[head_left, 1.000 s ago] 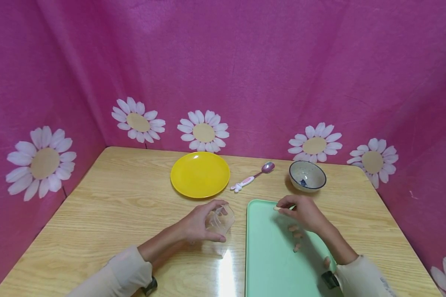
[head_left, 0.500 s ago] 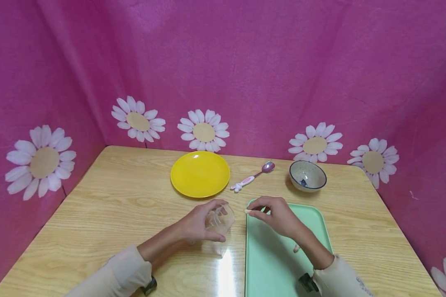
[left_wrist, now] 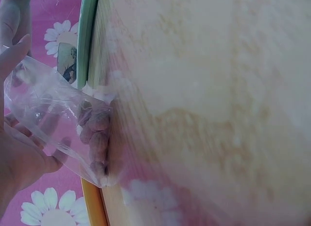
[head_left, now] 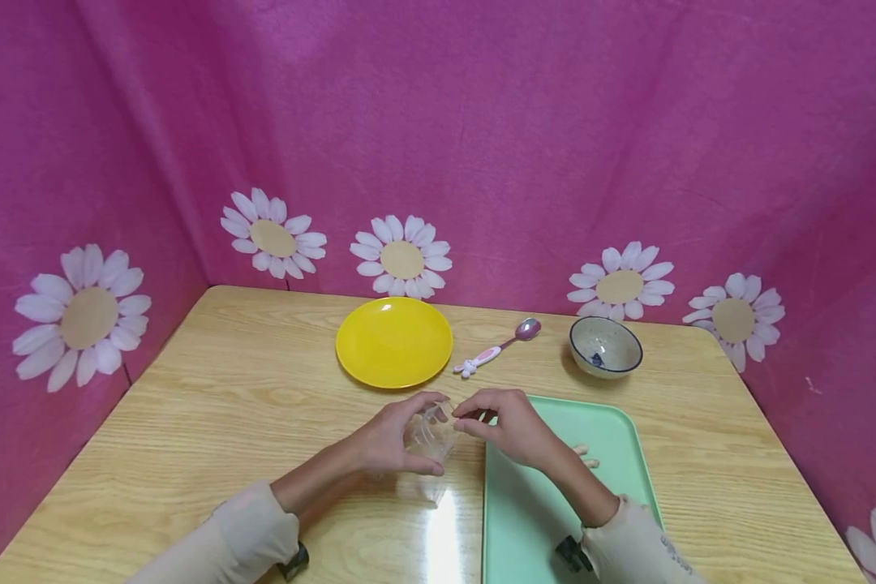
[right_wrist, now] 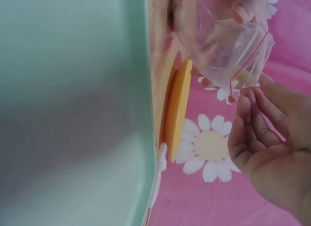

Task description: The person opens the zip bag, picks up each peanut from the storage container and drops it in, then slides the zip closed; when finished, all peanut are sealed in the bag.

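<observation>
My left hand (head_left: 388,442) holds a clear zip bag (head_left: 432,438) upright on the table, thumb and fingers spread round its mouth. Several peanuts (left_wrist: 97,131) lie in the bottom of the bag in the left wrist view. At the bag's open mouth, my right hand (head_left: 513,426) pinches one peanut (right_wrist: 240,79), seen partly through the film below the red zip line. Two more peanuts (head_left: 590,463) show on the green tray (head_left: 613,430), beside my right forearm, which covers part of the tray.
Behind the hands stand a yellow plate (head_left: 394,345), a spoon with a rabbit handle (head_left: 487,354) and a patterned bowl (head_left: 606,347). A pink flowered cloth (head_left: 511,162) hangs round the wooden table (head_left: 212,389).
My right hand has moved left from over the tray to the bag's mouth, carrying the peanut. The left hand and bag have stayed in place.
</observation>
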Tool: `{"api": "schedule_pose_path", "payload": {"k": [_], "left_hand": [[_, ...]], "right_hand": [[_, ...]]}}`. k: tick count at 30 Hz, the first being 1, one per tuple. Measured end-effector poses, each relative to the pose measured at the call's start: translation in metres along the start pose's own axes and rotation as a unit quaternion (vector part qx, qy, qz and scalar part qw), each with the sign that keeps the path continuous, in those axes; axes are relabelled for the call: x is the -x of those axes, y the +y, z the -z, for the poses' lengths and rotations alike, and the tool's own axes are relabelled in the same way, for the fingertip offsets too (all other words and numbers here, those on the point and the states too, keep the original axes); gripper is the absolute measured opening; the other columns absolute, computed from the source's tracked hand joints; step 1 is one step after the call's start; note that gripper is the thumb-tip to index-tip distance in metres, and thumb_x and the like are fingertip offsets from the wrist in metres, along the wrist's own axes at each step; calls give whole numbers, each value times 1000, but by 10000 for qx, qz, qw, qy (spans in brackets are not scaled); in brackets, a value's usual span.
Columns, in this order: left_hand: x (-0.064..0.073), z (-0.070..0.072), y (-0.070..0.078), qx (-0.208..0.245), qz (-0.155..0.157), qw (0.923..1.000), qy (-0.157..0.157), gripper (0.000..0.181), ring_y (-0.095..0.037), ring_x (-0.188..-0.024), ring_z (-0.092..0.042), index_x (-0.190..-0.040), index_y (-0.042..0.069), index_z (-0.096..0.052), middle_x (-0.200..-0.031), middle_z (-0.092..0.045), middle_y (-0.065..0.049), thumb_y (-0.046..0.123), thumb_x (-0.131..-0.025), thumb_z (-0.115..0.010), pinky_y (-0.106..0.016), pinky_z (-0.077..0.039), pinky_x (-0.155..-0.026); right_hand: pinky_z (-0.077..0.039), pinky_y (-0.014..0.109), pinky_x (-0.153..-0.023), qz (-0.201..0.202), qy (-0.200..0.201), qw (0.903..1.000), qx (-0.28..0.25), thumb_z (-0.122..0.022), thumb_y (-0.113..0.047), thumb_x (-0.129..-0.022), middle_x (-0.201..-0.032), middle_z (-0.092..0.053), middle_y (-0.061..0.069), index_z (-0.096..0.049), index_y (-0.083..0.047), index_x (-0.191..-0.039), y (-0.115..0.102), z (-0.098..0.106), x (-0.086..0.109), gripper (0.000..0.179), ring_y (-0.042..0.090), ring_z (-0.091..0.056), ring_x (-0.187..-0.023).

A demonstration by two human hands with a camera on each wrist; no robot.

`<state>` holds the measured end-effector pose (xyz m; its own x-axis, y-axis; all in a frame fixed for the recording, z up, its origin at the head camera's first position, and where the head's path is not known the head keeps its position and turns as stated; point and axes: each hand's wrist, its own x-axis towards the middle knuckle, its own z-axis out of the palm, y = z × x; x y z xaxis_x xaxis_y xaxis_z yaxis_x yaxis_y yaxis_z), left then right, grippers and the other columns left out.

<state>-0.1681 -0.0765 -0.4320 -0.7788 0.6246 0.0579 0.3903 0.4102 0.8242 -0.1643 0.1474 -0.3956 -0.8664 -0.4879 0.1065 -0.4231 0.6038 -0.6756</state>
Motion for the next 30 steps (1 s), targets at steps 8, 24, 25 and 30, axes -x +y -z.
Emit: {"api": "schedule_pose_path", "payload": {"k": [8,24,25,30], "left_hand": [[-1,1,1,5,84,9999,-59,84,-18,-119,-50,-140,15,-38,-121,-59,0,27,-70,-84,-47,-36,-107],[-1,0,2,-5,213,9998,-53,85,-19,-121,-49,-140,16,-38,-122,-58,2,28,-70,-84,-48,-36,-107],[-1,0,2,-3,222,9997,-60,85,-19,-121,-49,-141,16,-38,-122,-58,2,28,-70,-84,-48,-36,-107],[-1,0,2,11,233,9997,-42,85,-19,-122,-49,-141,17,-38,-123,-58,1,27,-69,-84,-47,-35,-108]], "right_hand": [[-51,21,-69,-135,113,9998,56,-69,-18,-86,-89,-72,-4,-73,-13,-98,5,10,9,14,7,-62,-80],[-50,21,-66,-580,379,9968,390,-71,-15,-84,-86,-69,-3,-72,-8,-96,44,40,39,14,7,-60,-79],[-50,21,-66,-646,371,9963,439,-71,-15,-84,-86,-69,-3,-72,-8,-96,47,43,40,14,6,-60,-79],[-50,21,-66,-892,311,9937,606,-71,-12,-84,-86,-69,-2,-72,-8,-96,65,55,50,13,8,-58,-78]]}}
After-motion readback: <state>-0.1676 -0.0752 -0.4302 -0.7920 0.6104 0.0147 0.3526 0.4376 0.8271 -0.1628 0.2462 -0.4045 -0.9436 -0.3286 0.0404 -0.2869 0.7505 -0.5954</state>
